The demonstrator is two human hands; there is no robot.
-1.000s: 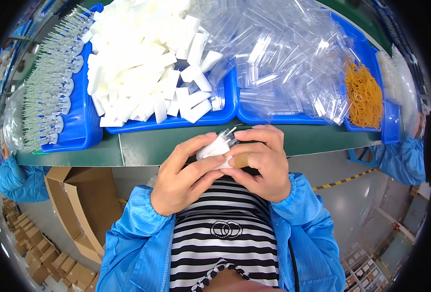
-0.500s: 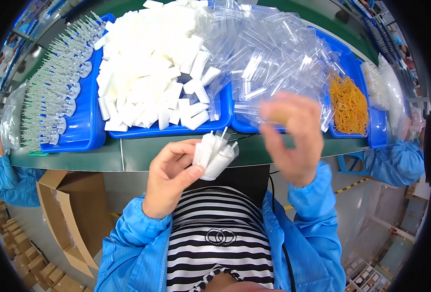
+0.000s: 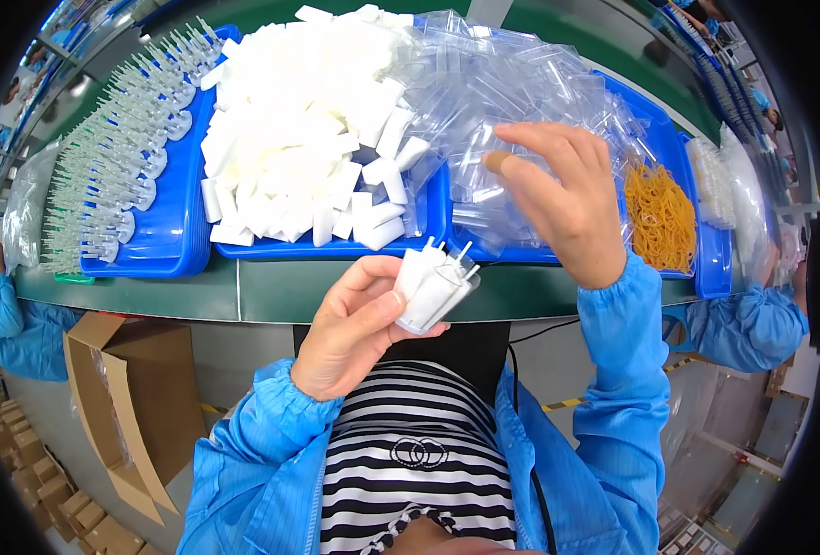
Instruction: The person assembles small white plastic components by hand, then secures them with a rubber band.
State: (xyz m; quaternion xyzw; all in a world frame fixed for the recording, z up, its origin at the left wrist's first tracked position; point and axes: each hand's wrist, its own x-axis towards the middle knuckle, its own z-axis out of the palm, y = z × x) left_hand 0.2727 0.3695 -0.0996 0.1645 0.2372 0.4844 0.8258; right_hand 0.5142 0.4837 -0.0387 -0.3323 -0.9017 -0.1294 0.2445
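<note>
My left hand point(image 3: 354, 319) is closed on a small bundle of white foam pieces in clear plastic point(image 3: 436, 289), pinched between thumb and fingers above the table's near edge. Thin pale stems stick up from its top. My right hand point(image 3: 562, 190) hovers over a heap of clear plastic sleeves point(image 3: 493, 102), its thumb and fingers apart and nothing visible between them. One of its fingertips wears a tan cover. Left of that heap, white foam blocks point(image 3: 289, 129) are piled in a blue tray point(image 3: 326, 248).
Rows of clear stemmed plastic parts point(image 3: 118, 166) stand along a stacked blue tray point(image 3: 174, 222) at left. Orange rubber bands point(image 3: 659, 217) fill a tray at right. A cardboard box point(image 3: 137, 407) is below the green table point(image 3: 271, 291). Blue-sleeved co-workers point(image 3: 21, 324) are at both sides.
My right hand has moved up and its fingers have spread. My left hand has shifted slightly right with the bundle, which is tilted more to the right.
</note>
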